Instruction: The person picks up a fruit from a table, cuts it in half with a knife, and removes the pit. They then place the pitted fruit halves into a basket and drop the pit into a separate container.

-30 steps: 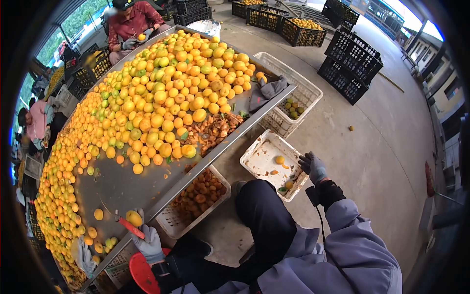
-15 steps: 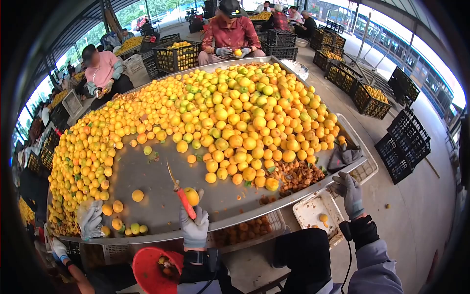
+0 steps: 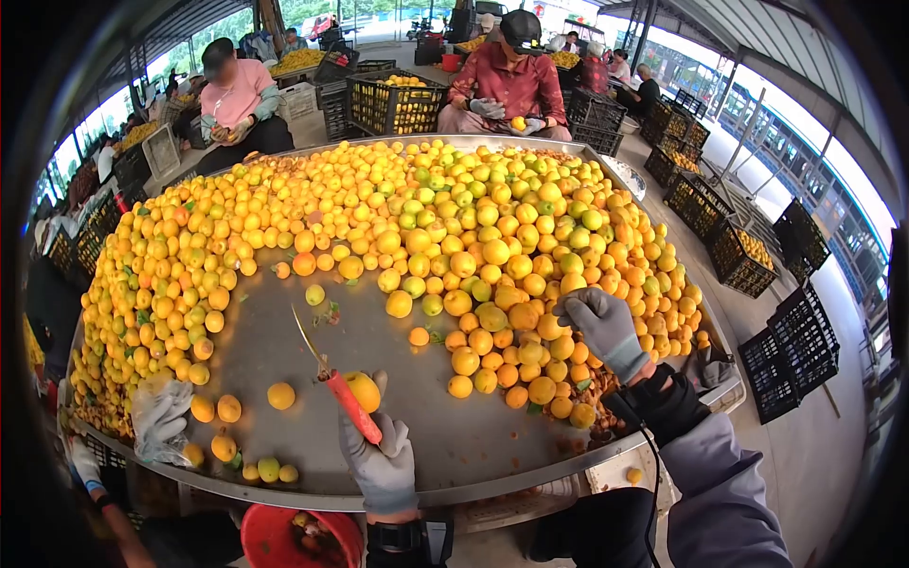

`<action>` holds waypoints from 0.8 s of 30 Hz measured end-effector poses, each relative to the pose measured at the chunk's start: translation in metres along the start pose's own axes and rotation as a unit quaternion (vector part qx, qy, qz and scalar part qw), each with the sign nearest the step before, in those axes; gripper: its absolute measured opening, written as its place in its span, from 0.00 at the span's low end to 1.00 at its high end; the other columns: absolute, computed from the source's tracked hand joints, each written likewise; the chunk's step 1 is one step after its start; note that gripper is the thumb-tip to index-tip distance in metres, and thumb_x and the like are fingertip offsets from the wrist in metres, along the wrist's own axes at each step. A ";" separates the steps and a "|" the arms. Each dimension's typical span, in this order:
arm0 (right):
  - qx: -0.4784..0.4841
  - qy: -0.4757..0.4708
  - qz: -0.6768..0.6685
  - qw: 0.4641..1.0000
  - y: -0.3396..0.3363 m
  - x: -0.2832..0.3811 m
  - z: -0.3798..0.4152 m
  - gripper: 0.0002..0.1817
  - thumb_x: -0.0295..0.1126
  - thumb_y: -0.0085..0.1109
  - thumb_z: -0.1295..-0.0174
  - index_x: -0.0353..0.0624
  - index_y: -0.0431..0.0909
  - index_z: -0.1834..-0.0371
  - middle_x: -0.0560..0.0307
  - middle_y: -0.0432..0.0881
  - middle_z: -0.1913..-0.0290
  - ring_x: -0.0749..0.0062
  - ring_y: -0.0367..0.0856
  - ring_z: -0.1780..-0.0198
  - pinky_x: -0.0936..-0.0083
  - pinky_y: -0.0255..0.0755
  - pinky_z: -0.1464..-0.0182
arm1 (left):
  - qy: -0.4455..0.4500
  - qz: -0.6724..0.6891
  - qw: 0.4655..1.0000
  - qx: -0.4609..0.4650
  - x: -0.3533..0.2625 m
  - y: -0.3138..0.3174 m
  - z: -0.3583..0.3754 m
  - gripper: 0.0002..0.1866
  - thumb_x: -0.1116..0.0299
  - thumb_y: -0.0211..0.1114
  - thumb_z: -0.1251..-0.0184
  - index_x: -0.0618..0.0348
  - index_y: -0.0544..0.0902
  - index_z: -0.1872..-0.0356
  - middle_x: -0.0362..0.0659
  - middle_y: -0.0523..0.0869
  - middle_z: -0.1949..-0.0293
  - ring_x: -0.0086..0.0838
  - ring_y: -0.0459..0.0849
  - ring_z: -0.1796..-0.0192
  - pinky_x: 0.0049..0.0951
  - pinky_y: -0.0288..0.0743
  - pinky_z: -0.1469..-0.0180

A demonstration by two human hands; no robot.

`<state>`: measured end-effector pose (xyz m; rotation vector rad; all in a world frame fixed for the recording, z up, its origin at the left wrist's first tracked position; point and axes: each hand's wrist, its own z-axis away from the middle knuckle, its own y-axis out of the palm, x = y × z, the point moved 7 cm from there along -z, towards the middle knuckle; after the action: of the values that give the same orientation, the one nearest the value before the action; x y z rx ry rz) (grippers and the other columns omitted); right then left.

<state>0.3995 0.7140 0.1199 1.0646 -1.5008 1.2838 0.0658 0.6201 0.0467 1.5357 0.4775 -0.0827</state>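
Note:
My gloved left hand (image 3: 381,464) is closed around a knife (image 3: 352,407) with a red handle and a thin curved blade pointing up and away. The same hand holds a yellow apricot (image 3: 362,391) against the handle. My gloved right hand (image 3: 604,329) reaches over the near right side of the large apricot pile (image 3: 511,237), fingers bent and loosely apart, with nothing seen in them. Under both hands is a metal table (image 3: 322,431). A few single apricots, such as one apricot (image 3: 281,396), lie left of the knife.
A red bucket (image 3: 260,544) with scraps stands below the near edge, beside a pale tray (image 3: 606,473). A clear plastic bag (image 3: 161,417) lies at the left. Two people (image 3: 511,85) sit across the table. Black crates (image 3: 791,350) stand on the right floor.
My right hand has moved from beyond the table's near right edge, up and left over the pile. The view has shifted; my left hand still holds the knife and apricot.

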 end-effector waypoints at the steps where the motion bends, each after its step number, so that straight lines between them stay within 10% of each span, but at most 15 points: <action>1: 0.006 -0.026 0.050 0.998 0.008 0.007 -0.011 0.11 0.29 0.53 0.30 0.30 0.79 0.54 0.54 0.87 0.60 0.76 0.86 0.61 0.79 0.79 0.57 | 0.015 -0.027 0.999 -0.017 -0.007 0.001 -0.003 0.19 0.58 0.55 0.23 0.61 0.75 0.41 0.59 0.80 0.40 0.12 0.58 0.85 0.14 0.53 0.80; 12: 0.049 -0.153 0.417 0.895 0.103 0.017 -0.115 0.15 0.35 0.51 0.33 0.45 0.82 0.48 0.52 0.83 0.47 0.51 0.83 0.52 0.62 0.76 0.50 | 0.080 -0.075 0.992 -0.062 -0.043 -0.011 -0.024 0.21 0.60 0.49 0.21 0.56 0.70 0.33 0.61 0.77 0.38 0.11 0.59 0.85 0.11 0.52 0.83; 18: 0.114 -0.199 0.625 0.746 0.162 -0.021 -0.142 0.28 0.33 0.52 0.35 0.50 0.65 0.29 0.54 0.69 0.29 0.53 0.69 0.30 0.57 0.62 0.30 | 0.074 -0.055 0.991 -0.095 -0.047 -0.018 -0.025 0.23 0.60 0.48 0.21 0.54 0.66 0.29 0.64 0.76 0.38 0.11 0.59 0.86 0.11 0.52 0.84; 24: 0.163 -0.072 0.706 0.685 0.183 -0.023 -0.142 0.28 0.40 0.54 0.34 0.44 0.67 0.31 0.43 0.76 0.42 0.51 0.74 0.37 0.55 0.53 0.25 | 0.059 -0.053 0.991 -0.105 -0.045 -0.016 -0.027 0.23 0.59 0.50 0.21 0.56 0.67 0.31 0.59 0.79 0.40 0.10 0.59 0.85 0.10 0.54 0.82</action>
<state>0.2409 0.8753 0.0650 -0.0890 -2.3566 2.5909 0.0132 0.6343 0.0486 1.3139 0.6428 -0.0230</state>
